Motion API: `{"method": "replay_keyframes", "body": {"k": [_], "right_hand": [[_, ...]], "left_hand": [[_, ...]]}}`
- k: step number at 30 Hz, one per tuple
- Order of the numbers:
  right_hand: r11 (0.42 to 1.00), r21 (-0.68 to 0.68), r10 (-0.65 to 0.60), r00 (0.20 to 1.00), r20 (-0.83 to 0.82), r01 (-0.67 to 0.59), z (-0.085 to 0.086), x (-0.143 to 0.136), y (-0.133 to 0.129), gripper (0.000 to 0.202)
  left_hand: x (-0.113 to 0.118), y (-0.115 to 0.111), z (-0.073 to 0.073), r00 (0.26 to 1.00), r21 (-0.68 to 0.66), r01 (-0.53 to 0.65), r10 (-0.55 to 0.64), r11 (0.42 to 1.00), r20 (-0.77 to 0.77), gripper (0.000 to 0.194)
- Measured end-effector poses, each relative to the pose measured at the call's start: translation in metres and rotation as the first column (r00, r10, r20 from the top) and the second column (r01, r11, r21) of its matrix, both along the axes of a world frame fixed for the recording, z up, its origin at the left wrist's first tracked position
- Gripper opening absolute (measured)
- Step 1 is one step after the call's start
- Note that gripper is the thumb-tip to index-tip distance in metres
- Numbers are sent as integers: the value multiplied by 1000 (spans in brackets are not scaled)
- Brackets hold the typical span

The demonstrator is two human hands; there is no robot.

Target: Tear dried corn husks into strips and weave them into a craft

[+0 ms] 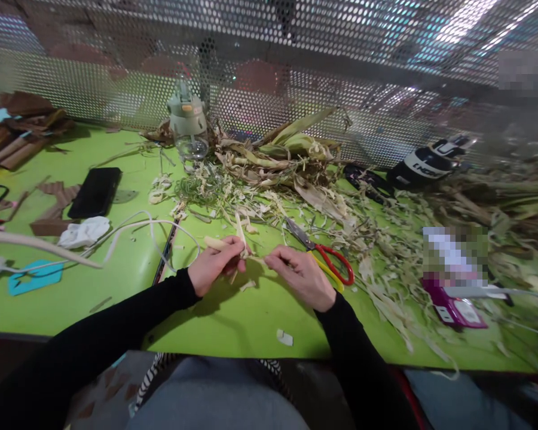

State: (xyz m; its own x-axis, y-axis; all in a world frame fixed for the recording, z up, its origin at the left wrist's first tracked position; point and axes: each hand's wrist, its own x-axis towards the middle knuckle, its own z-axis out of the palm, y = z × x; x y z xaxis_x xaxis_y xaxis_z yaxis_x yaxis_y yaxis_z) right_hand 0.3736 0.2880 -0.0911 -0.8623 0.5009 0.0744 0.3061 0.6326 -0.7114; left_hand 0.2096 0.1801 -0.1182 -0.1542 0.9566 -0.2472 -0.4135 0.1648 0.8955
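Note:
My left hand (220, 263) is closed on a small bundle of pale plant husk (239, 226), with stubby ends sticking out to the left and upward. A thin strip of husk (254, 259) runs from it to my right hand (302, 276), whose thumb and finger pinch its other end. Scissors (314, 245) with red and yellow handles lie partly open beyond my right hand, their lower handle partly hidden by it. A small husk scrap (248, 286) lies on the table just below my hands.
Shredded husk (251, 203) and dry leaves (278, 155) heap across the back of the green table (233, 334). A lidded bottle (188, 122) and a dark bottle (424, 164) stand or lie there. A phone (95, 192), white cable (134, 224) and blue tag (36, 277) are at left.

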Motion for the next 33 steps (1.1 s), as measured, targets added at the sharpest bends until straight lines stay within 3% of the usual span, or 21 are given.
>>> {"method": "replay_keyframes", "body": {"k": [2,4,7,9,11,14,18,21,24,26,28,30,33], "right_hand": [[998,60,-30,999,-40,32,-2,1,3,35],[972,212,-75,987,-144,104,-6,0,4,32],[860,462,-79,951,-299,216,-11,-5,1,30],[820,539,-29,954,-299,194,-11,-10,-5,29],[821,557,21,968,-249,126,-10,-13,-11,28],[838,542,55,977,-208,68,-8,-17,-18,20],[835,548,102,968,-229,42,-6,-18,-23,12],[857,515,218,926,-307,-31,-5,-19,-28,11],[881,472,238,887,-396,-25,-2,-18,-31,10],[885,448,106,878,-468,131,-1,-16,-31,6],[874,418,-27,884,-466,247,-2,-14,-29,16],[890,401,-83,941,-329,219,-7,-15,-27,28],[945,311,-80,993,-87,103,-17,-19,-26,37]], "left_hand": [[-2,1,0,999,16,-47,47,999,1,28],[-2,3,-1,998,-6,-46,46,999,36,31],[-1,3,-2,995,-44,24,-20,999,95,27],[2,2,-4,996,-21,94,-94,995,-3,26],[7,0,-7,964,24,170,-161,985,-210,19],[13,-3,-11,865,53,222,-172,974,-471,17],[16,-5,-15,786,58,239,-158,969,-598,19],[15,-6,-15,770,136,248,-110,959,-628,14],[13,-3,-12,853,216,193,-55,957,-518,16],[10,0,-9,953,222,86,-15,971,-303,26],[8,2,-5,998,209,-36,45,977,-39,36],[6,3,-1,986,201,-122,95,972,140,41],[9,2,4,981,202,-144,114,969,155,43]]}}
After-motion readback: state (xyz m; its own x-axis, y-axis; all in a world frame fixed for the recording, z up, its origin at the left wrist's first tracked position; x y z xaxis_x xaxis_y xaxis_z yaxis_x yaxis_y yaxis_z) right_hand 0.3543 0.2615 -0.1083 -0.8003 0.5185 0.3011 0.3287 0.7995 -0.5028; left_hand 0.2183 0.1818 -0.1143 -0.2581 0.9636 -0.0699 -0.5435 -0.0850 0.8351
